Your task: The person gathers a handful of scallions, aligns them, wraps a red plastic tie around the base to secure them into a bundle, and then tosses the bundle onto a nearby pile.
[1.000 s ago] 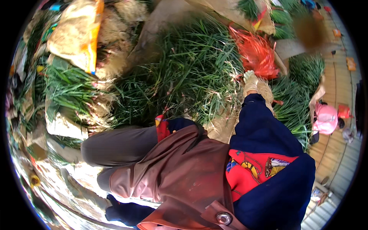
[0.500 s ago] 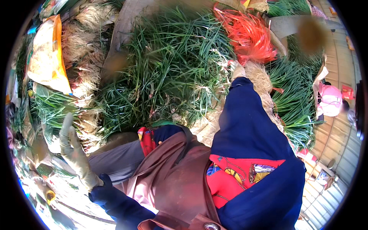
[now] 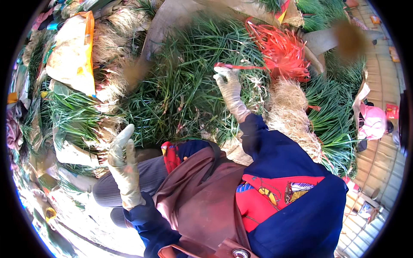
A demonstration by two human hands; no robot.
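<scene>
My right hand [image 3: 231,91], in a pale glove, is closed on the end of a red plastic strip [image 3: 248,67]. That strip stretches right toward a heap of loose red strips [image 3: 282,49]. Below the hand lies a loose pile of green onions [image 3: 185,77] with thin green leaves and pale roots. My left hand [image 3: 123,167], gloved too, is held up over my knee with its fingers apart and nothing in it. The nearest bunches to it are the tied-looking green onions [image 3: 75,114] at left.
Rows of pale onion roots [image 3: 288,105] and green leaves [image 3: 333,129] lie on the right. A white and orange plastic sack [image 3: 72,53] rests on the roots at left. Beyond the right row, a person in pink [image 3: 372,121] is near the paved floor [image 3: 374,159].
My right hand has moved left from beside the red heap, drawing one red strip out with it. My left hand has shifted right, over my knee, still open.
</scene>
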